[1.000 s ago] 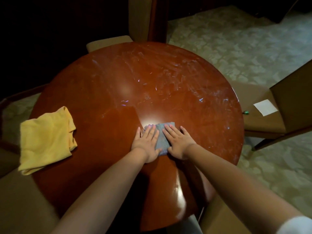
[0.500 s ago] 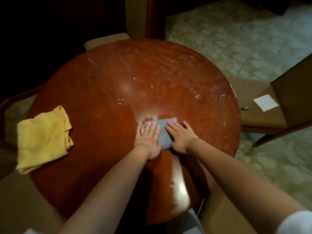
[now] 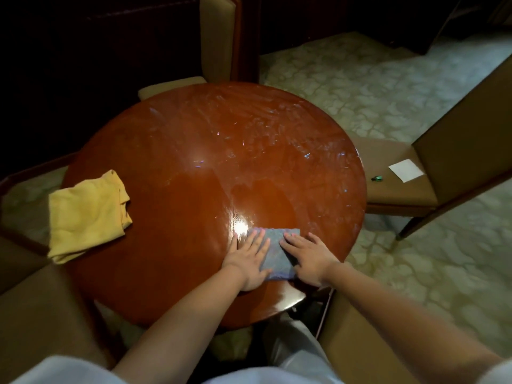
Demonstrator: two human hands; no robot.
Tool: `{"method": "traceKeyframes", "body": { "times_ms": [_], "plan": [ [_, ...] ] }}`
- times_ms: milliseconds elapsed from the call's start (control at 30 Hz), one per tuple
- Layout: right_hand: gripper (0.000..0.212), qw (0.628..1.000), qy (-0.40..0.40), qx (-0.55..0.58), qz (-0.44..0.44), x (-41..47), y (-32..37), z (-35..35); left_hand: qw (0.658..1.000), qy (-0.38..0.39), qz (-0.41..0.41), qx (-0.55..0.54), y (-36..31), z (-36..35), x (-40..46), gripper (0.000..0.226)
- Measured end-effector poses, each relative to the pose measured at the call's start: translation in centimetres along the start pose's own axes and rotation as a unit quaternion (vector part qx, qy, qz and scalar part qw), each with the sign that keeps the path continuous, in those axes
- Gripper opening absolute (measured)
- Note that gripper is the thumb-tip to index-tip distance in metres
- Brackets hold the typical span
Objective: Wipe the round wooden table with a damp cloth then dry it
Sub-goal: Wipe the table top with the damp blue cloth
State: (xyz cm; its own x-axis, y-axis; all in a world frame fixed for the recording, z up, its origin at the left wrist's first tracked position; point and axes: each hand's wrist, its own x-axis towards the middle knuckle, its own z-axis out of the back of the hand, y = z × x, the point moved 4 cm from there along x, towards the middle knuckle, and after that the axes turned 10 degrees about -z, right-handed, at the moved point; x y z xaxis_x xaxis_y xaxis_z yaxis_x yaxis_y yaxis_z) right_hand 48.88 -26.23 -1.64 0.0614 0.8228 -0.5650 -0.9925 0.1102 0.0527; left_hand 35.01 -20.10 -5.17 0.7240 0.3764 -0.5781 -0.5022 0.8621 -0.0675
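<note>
Around: a yellow cloth (image 3: 86,214) lies folded at the left edge of the round wooden bench (image 3: 177,151), partly hanging over the rim, well apart from both hands. Padded chairs stand round the bench; the chair on the right (image 3: 448,151) carries a white slip of paper (image 3: 406,170) and a small green thing (image 3: 377,178) on its seat.
In the way: nothing lies on the bench between the two cloths.
Hard to make out: the far side beyond the bench is dark; the green thing is too small to tell. Smears and streaks cover the far half of the benchtop, with a bright glare just beyond the hands.
Cloth: a grey cloth (image 3: 277,253) lies flat near the near edge, right of centre.
Left hand (image 3: 250,260): flat, fingers straight, pressing on the cloth's left part.
Right hand (image 3: 309,257): flat, fingers straight, pressing on its right part.
</note>
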Motion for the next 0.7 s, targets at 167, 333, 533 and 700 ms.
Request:
{"method": "traceKeyframes", "body": {
  "times_ms": [167, 333, 533, 700],
  "plan": [
    [0.068, 1.000, -0.028, -0.001, 0.008, -2.1, 1.3, -2.4, 1.000, 0.006, -0.015, 0.014, -1.5, -1.9, -2.5, 0.073],
    [0.069, 0.998, -0.064, -0.024, 0.000, -3.7, 2.3, -5.1, 1.000, 0.000, -0.020, 0.012, -2.9, -3.5, -4.2, 0.075],
    [0.070, 0.994, -0.101, -0.020, -0.019, -4.1, 2.0, -7.5, 1.000, -0.005, -0.017, 0.017, -3.2, -3.7, -4.6, 0.075],
    [0.063, 0.993, -0.112, -0.032, 0.001, -3.6, 0.7, -8.0, 1.000, -0.008, -0.014, 0.026, -3.4, -3.9, -4.0, 0.074]
  ]
}}
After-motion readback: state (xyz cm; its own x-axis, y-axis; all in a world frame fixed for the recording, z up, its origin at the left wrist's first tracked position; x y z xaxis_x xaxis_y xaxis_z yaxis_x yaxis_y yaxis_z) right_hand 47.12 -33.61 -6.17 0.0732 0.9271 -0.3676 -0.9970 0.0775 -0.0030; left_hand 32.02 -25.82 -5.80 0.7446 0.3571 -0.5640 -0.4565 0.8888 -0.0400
